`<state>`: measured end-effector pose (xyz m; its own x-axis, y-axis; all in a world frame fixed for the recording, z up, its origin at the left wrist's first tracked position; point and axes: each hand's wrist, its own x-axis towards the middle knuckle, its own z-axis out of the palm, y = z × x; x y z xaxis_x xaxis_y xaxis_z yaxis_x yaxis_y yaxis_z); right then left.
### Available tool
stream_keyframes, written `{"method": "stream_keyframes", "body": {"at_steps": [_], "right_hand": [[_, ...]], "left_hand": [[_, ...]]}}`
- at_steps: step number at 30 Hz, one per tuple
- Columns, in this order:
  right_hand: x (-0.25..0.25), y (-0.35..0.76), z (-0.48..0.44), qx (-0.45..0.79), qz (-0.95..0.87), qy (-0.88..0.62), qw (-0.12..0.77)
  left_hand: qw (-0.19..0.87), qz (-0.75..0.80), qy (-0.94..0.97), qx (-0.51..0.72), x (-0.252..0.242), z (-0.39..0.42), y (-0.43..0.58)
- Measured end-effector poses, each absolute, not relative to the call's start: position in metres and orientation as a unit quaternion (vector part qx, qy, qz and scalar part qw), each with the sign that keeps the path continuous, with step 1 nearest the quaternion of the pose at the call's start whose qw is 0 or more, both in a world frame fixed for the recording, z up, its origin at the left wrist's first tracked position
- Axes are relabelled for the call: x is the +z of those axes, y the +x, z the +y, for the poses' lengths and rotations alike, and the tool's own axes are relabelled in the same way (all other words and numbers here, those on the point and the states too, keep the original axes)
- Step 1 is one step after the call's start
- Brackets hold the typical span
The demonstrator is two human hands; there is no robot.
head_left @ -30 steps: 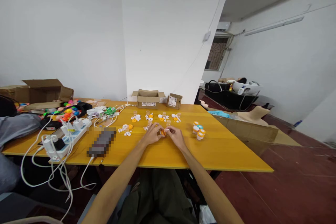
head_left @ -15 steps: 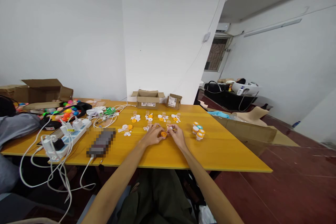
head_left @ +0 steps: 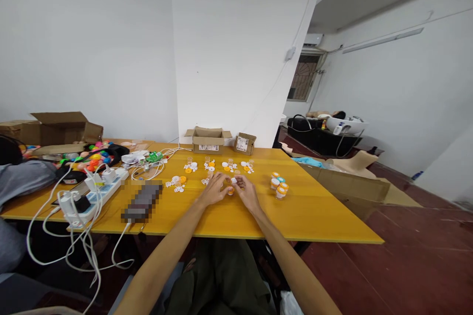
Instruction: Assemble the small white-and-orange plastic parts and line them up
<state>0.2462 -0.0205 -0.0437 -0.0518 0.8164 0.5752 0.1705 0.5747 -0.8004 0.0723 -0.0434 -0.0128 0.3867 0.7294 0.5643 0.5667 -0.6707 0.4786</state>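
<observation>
My left hand curls its fingers and thumb round a small orange round cap low over the table. Between my right hand's thumb and fingertips is a small white plastic piece, just above the cap. Little sets of white cut-out discs, orange and white rings and clear cups lie beyond my hands, such as an orange ring and a white disc. Left of my left hand is another cluster with white pieces. Fine detail of the pieces is too small to tell.
Capped small jars stand grouped at the right. A phone-like blurred slab and a power strip with tangled white cables are at the left. Two cardboard boxes, one open, sit at the back. The table edge runs before me.
My right hand has moved slightly left, bringing the white piece over the orange cap. My left hand stays almost in place around the cap.
</observation>
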Motion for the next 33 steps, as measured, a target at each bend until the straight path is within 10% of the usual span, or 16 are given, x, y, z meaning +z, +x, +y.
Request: {"method": "stream_keyframes", "body": {"at_steps": [33], "right_hand": [[-0.0492,0.2455,-0.0151,0.192,-0.75,-0.373,0.512]], "left_hand": [[0.208,0.403,0.758,0.469,-0.0124,-0.0361,0.0753]]}}
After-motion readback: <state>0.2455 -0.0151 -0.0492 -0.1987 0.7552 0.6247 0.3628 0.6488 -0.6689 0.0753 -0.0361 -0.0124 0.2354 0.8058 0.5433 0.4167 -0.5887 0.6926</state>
